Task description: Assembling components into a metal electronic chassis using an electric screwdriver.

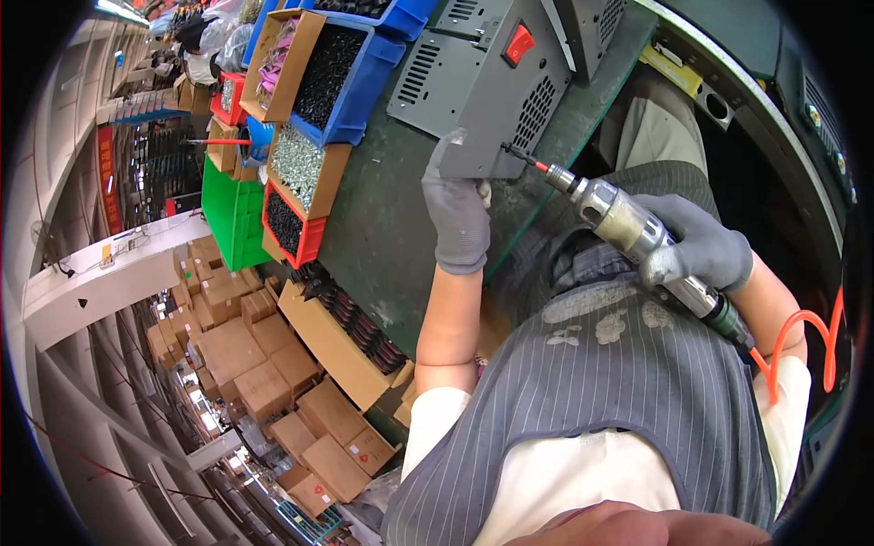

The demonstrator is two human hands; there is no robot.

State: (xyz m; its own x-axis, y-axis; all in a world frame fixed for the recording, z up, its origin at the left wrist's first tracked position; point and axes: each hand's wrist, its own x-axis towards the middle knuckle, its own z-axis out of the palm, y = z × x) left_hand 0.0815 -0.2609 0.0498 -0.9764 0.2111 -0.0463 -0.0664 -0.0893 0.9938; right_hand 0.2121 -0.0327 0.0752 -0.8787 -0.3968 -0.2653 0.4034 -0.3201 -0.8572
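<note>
A grey sheet-metal housing (492, 105) with slotted vents and a red rocker switch (520, 44) stands at the near edge of the bench. My left hand (457, 218), in a grey glove, grips the housing's lower corner, its thumb partly hidden by the metal. In my gloved right hand (701, 241) is an air screwdriver (628, 223), fingers wrapped round its silver body. The dark tip of its bit meets the panel beside the round vent holes, at a small black part (516, 153). An orange coiled hose (801, 318) leaves its rear end.
Blue bins (369, 86) of black parts and a cardboard box of silver screws (299, 164) line the far left of the green bench (378, 218). A red bin (314, 241) and a green crate (232, 214) sit nearby. Stacked cartons (241, 355) fill the floor at left.
</note>
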